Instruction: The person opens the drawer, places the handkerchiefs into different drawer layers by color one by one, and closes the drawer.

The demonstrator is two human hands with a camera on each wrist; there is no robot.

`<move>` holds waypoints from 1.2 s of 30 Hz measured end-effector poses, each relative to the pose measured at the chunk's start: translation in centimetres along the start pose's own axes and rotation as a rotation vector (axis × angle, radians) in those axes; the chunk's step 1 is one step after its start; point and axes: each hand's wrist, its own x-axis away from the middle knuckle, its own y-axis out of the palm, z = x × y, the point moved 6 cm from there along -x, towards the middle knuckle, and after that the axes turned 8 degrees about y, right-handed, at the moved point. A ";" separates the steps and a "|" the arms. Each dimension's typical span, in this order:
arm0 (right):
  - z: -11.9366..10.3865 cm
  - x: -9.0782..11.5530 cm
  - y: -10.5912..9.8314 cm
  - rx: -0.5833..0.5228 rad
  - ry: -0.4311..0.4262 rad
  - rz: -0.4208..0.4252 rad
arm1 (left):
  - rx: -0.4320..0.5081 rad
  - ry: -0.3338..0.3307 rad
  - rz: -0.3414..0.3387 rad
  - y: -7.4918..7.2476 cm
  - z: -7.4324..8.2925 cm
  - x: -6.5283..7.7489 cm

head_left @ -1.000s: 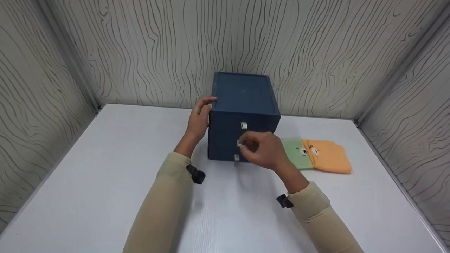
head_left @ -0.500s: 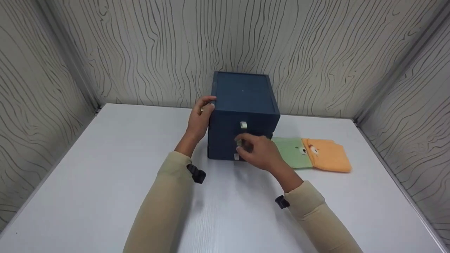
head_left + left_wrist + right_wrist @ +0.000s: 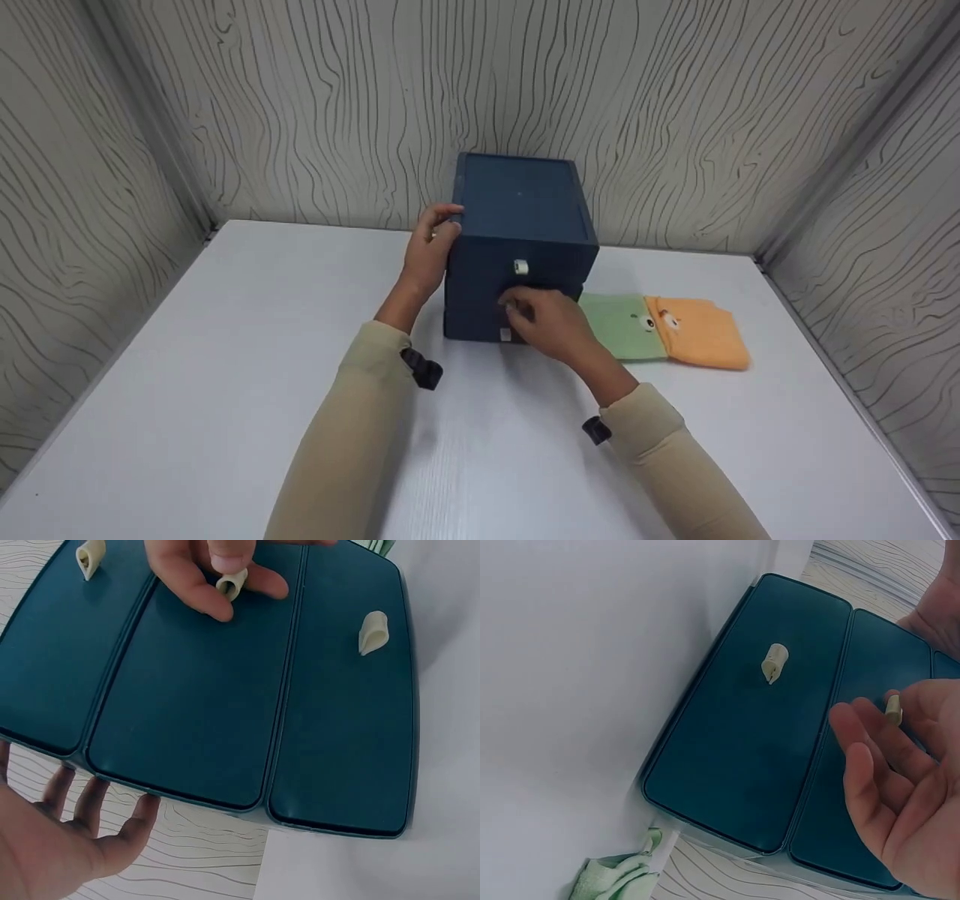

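Observation:
A dark blue desktop drawer box stands near the back of the white table, all three drawers pushed in. Each drawer front has a small cream pull tab, such as the top tab and the bottom tab. My left hand rests against the box's left side, fingertips at the upper edge; in the left wrist view its fingers touch that side. My right hand is at the middle drawer, pinching its pull tab between thumb and finger.
To the right of the box lie a green cloth and an orange cloth, flat, with cartoon eyes. Wood-grain patterned panels enclose the table at the back and sides.
My right hand has shifted slightly left and its thumb and finger have closed on the middle pull tab. The left hand stays at the box's side; the box has not visibly moved.

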 end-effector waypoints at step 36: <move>0.4 -0.1 0.5 -0.067 0.011 0.008 | 0.073 0.038 -0.029 0.4 0.1 -0.2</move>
